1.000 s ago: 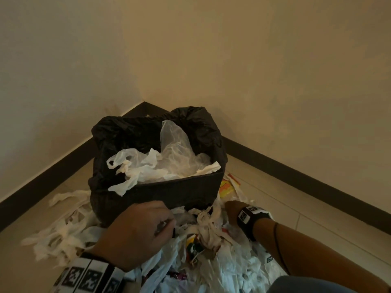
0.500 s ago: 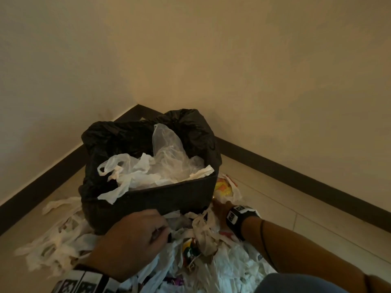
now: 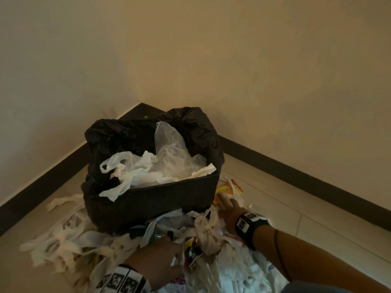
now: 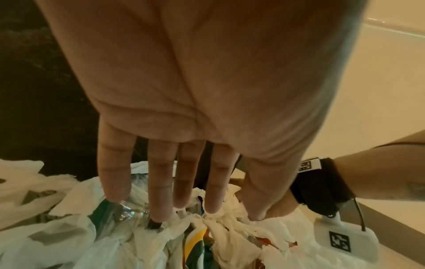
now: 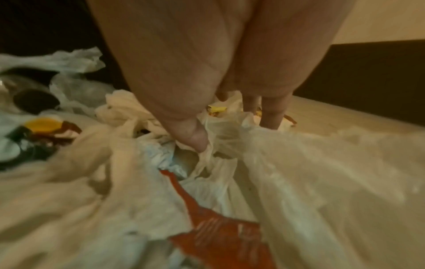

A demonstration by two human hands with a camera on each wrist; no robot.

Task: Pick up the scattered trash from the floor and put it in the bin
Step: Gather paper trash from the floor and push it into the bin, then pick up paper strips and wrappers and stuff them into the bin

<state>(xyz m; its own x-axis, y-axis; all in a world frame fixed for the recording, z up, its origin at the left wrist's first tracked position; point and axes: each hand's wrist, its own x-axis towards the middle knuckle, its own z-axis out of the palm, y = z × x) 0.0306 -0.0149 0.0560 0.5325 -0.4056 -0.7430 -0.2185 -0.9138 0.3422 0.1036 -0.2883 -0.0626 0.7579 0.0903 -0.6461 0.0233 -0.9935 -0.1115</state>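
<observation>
— So how far along is the cleanup?

— Partway, I'd judge. Starting from the left: a spread of white plastic bags and torn strips (image 3: 61,235) lies on the floor (image 3: 27,269) beside the bin (image 3: 152,199), none of it gathered yet.

— And the bin itself?

— It sits in the corner with a black liner (image 3: 190,127), already holding a heap of white and clear bags (image 3: 160,168); one piece hangs over the front rim. So some trash is in, and it looks fairly full.

— What is the left hand doing?

— The left hand (image 3: 156,261) is down on the pile (image 3: 203,240) right in front of the bin. In the left wrist view its fingers (image 4: 161,191) are stretched out nearly straight, tips touching crumpled white plastic and something clear and crinkled. Nothing is gripped.

— The right hand?

— The right hand (image 3: 229,210) reaches further, just right of the bin, toward a yellow and orange wrapper (image 3: 227,188). The fingers look extended, resting on thin white plastic; the right wrist view is blurred, so whether the thumb pinches any of it, I cannot tell.

— What's left, then?

— Most of it, by my reckoning: the whole heap at the front, the strips on the left, the wrapper on the right.
</observation>
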